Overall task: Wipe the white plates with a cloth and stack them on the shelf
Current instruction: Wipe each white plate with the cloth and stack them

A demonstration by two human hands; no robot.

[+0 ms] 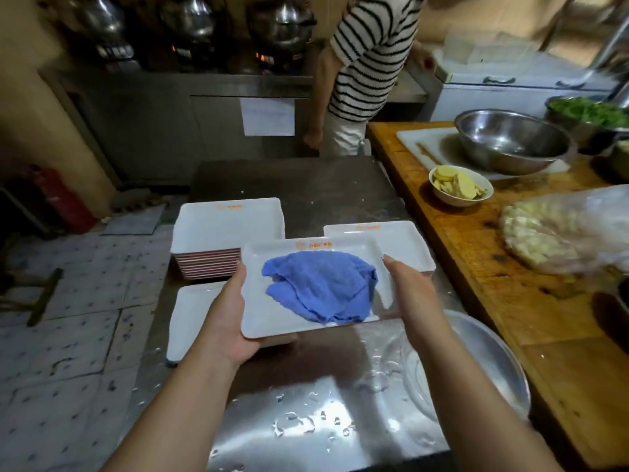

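Observation:
I hold a white rectangular plate (269, 318) above the wet steel table (306, 420). My left hand (228, 321) grips its left edge from below, and my right hand (408, 294) grips its right edge. A crumpled blue cloth (320, 287) lies loose inside the held plate. A tall stack of white plates (224, 233) stands behind on the left. Another white plate (401, 243) sits behind on the right, and one more white plate (190, 318) lies flat under my left wrist.
A person in a striped shirt (371, 56) stands at the far side. On the wooden counter (476, 267) to the right are a steel bowl (514, 141), a small bowl of slices (459, 187) and a plastic-wrapped bundle (565, 233). A large steel basin (476, 362) sits near my right forearm.

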